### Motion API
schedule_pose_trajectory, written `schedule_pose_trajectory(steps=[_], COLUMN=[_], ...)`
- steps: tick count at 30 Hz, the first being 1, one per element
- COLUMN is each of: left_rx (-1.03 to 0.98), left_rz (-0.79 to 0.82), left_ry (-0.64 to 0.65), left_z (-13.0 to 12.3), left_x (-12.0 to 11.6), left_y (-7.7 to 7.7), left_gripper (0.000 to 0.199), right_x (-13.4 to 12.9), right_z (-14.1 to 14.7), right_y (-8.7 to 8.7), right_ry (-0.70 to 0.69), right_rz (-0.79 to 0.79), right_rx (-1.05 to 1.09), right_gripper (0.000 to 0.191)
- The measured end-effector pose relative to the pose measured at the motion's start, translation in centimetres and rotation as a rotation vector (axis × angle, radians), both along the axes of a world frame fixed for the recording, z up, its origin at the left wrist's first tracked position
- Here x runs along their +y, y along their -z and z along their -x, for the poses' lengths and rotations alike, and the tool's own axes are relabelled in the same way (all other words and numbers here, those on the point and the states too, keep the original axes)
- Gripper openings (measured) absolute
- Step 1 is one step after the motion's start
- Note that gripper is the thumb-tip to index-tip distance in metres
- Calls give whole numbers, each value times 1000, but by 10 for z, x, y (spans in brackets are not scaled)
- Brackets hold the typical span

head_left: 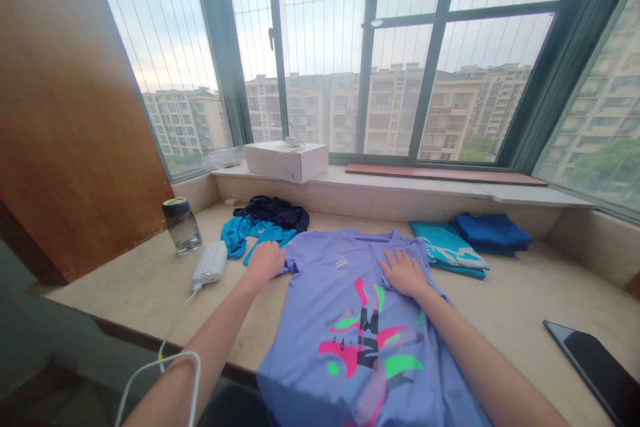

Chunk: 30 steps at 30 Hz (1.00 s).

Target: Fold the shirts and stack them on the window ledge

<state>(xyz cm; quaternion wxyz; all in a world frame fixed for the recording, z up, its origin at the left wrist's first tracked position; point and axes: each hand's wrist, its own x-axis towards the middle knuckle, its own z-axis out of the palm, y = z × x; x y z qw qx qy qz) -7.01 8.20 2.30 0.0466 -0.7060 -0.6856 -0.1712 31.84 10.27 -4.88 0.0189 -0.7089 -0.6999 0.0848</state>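
Observation:
A purple T-shirt (pixel 320 293) with a pink, green and black print lies front side up, its collar away from me and its lower part reaching over the near edge. My left hand (pixel 267 260) is at the shirt's left sleeve, its fingers curled in; whether cloth is pinched there is hard to see. On the right, my right hand (pixel 404 272) rests flat with fingers spread on the upper chest near the shoulder, where the cloth is wrinkled. Crumpled blue cloth (pixel 235 235) and dark navy cloth (pixel 273 211) lie just beyond my left hand.
Folded teal (pixel 447 247) and blue clothes (pixel 493 232) lie at the back right. A phone (pixel 595 367) is at the right edge. At left stand a bottle (pixel 181 227) and a white power bank (pixel 210 263) with a cable. A white box (pixel 287 160) sits on the sill.

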Motion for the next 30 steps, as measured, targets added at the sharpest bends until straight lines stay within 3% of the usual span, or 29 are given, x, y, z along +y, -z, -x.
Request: schedule_pose_trajectory(steps=[8, 11, 15, 18, 22, 24, 26, 30], left_rx=[-111, -203, -363, -464, -578, -534, -404, -231], left_rz=[-30, -71, -155, -172, -56, -36, -38, 40], left_ry=[-42, -48, -40, 59, 369, 438, 416, 425], left_z=[-9, -14, -33, -67, -111, -118, -114, -103], left_x=[6, 6, 15, 21, 21, 19, 18, 18], left_y=[18, 14, -3, -18, -29, -29, -24, -3], left_gripper=[17, 16, 24, 30, 34, 36, 35, 26], right_x=[11, 4, -1, -2, -3, -3, -3, -6], right_z=[8, 7, 4, 2, 1, 1, 1, 1], right_y=[-4, -3, -2, -2, -3, -3, -2, -1], right_ry=[87, 58, 36, 30, 23, 20, 19, 19], right_rz=[-3, -28, -44, -52, -65, -75, -92, -148], right_rx=[31, 28, 29, 34, 44, 53, 66, 110], right_gripper=[68, 66, 66, 66, 66, 65, 65, 62])
